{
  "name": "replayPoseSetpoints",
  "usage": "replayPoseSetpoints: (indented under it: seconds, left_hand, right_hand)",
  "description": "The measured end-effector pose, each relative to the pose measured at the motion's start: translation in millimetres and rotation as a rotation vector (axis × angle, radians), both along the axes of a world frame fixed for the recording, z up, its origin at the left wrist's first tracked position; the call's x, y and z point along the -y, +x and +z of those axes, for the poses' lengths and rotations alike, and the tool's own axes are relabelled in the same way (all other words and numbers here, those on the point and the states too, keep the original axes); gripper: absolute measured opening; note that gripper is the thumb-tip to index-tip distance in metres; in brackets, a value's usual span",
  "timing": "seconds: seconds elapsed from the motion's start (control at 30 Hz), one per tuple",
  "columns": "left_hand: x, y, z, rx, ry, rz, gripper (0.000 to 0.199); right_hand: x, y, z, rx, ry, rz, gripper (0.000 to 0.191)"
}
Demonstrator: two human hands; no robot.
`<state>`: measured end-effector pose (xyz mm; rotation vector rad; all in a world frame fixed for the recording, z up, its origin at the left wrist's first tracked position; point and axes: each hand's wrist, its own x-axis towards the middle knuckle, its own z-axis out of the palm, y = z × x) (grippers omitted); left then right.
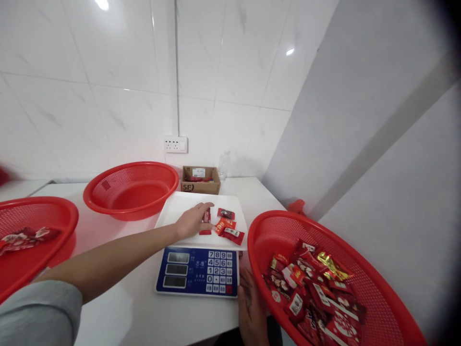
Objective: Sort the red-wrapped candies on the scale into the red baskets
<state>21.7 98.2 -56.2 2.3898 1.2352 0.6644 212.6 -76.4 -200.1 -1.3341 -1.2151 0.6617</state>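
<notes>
Several small red packets (233, 235) lie on the right half of the white pan (179, 209) of a blue weighing scale (198, 271). Over the pan, my left hand (194, 221) has its thumb and fingers around one red packet (206, 222), which lies upright in the view beside the others. My right hand (251, 307) is below, near the scale's lower right corner and against the side of a large red basket (387, 293). Its fingers are extended, and nothing shows in it. That basket holds many red and gold packets (317, 288).
Two more red baskets stand at the left: one (131, 192) behind, one (65, 216) nearer with some packets. A cardboard box (200, 187) and a clear plastic bottle (224, 165) sit by the tiled wall, under a socket (175, 144).
</notes>
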Motion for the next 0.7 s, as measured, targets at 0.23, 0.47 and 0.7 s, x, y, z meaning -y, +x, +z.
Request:
replayPoseSetpoints:
  seconds: [0.23,0.47,0.7]
  left_hand:
    - [-23,-42,33.3,0.22,0.077,0.267,0.039]
    - [-61,-112,49.2,0.087,0.156,0.644,0.043]
    - [-73,-116,34.2,-0.12,0.005,0.653,0.058]
  right_hand:
    - [0,1,0.7,0.012,-0.01,-0.003,0.048]
    - [0,2,-3.5,0.019,0.002,-0.027,0.048]
    - [-1,0,0.0,0.026,0.028,-0.027,0.05]
